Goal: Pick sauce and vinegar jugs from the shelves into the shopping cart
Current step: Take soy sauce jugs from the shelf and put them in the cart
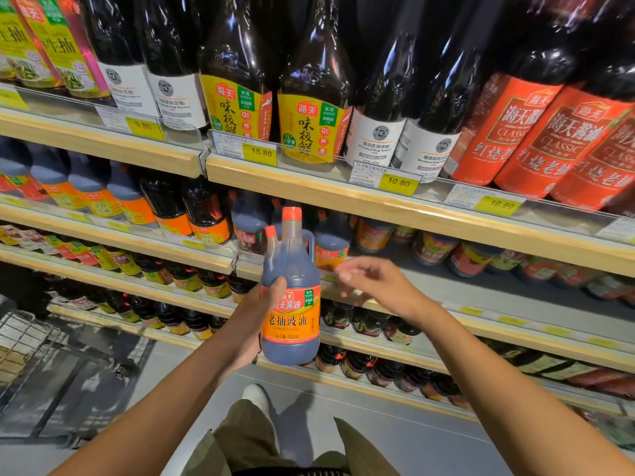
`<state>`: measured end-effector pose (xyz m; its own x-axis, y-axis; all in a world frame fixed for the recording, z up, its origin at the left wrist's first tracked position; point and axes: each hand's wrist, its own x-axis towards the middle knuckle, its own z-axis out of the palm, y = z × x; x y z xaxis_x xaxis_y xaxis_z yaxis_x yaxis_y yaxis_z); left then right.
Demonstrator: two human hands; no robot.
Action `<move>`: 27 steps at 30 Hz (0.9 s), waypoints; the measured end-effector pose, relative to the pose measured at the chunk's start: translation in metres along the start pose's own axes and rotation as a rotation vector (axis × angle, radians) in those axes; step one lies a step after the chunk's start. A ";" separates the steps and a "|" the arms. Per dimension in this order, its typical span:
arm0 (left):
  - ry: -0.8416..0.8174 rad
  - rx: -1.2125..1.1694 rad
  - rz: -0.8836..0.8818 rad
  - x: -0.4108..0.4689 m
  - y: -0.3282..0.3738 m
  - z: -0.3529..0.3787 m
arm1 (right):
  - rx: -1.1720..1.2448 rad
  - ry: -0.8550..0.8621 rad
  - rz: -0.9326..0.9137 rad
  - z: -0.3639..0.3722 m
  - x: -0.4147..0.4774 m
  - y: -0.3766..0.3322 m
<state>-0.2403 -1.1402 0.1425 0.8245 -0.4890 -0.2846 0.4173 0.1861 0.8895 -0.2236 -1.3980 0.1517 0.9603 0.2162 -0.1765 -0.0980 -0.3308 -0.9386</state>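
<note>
Left thumb [277,286] lies across the front of the sauce jug [291,324], at the top edge of its orange label. The other left fingers go round the back, hidden. Left hand [252,321] grips the jug from its left side. The jug is upright and held in the air, up and right of the shopping cart [31,338] and well apart from it.

Right fingertips [345,274] are motion-blurred, loosely bent and hold nothing. There is a small gap to the jug's right shoulder, no contact visible. Right hand [374,286] is palm down, just beside the jug.

Jug: dark liquid, red cap [292,213], loop handle [311,242] at back right, partly hidden by the body. A small bottle [271,249] with its own red cap sits against the jug's left shoulder; can't tell how it's attached. The thumb covers part of the label.

Behind it: similar jugs [331,242], partly masked by the held one. The wood-edged shelf [429,216] above them carries tall dark bottles [237,108], tops cut off by the frame. Yellow price tags [261,152] are readable there; the lower ones are blurred. The lowest rows are too dark and small to identify.

Cart: wire basket at lower left, cut off by the frame edge, contents hard to make out. Bottom centre: olive trousers [247,438] and one light shoe [256,396].
</note>
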 end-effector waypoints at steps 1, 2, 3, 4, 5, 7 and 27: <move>-0.015 -0.013 -0.005 0.003 -0.001 0.007 | 0.029 -0.105 0.047 0.005 -0.009 -0.004; -0.040 -0.031 -0.006 0.006 -0.002 0.014 | 0.057 -0.159 0.075 0.011 -0.017 -0.005; -0.077 -0.053 -0.003 0.009 -0.003 0.022 | 0.086 -0.172 0.089 0.016 -0.023 -0.006; -0.107 -0.081 -0.006 0.012 -0.005 0.030 | 0.109 -0.162 0.092 0.020 -0.028 -0.004; -0.106 -0.106 -0.019 0.015 -0.008 0.036 | 0.123 -0.138 0.098 0.022 -0.033 -0.005; -0.065 -0.126 -0.052 0.023 -0.013 0.044 | 0.147 -0.094 0.121 0.020 -0.041 -0.004; 0.147 0.442 -0.041 0.091 -0.008 0.037 | 0.176 0.196 0.276 -0.045 -0.028 0.036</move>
<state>-0.1831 -1.2178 0.1231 0.8695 -0.3566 -0.3418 0.2742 -0.2270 0.9345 -0.2426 -1.4573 0.1361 0.9214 -0.0443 -0.3861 -0.3873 -0.1861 -0.9030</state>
